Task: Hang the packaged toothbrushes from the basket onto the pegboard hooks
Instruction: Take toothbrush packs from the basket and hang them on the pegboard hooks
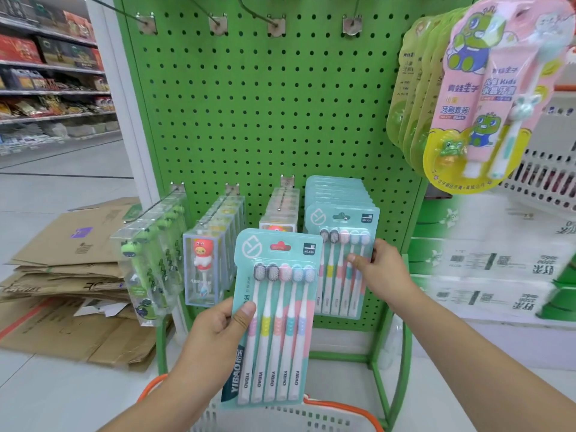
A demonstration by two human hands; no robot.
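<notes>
My left hand (218, 325) grips a teal pack of several toothbrushes (277, 307) by its left edge, upright in front of the green pegboard (265, 113). My right hand (383, 275) pinches the right edge of the front pack (341, 244) in a row of the same teal packs hanging on a low hook. The white basket with orange handles (280, 416) sits at the bottom edge, below the held pack; its contents are hidden.
Three more low hooks carry clear boxed children's toothbrushes (204, 260). Empty hooks (274, 23) line the pegboard's top. Pink and green frog toothpaste cards (486, 95) hang at upper right. Flattened cardboard (68, 275) lies on the floor at left; stacked cartons stand at right.
</notes>
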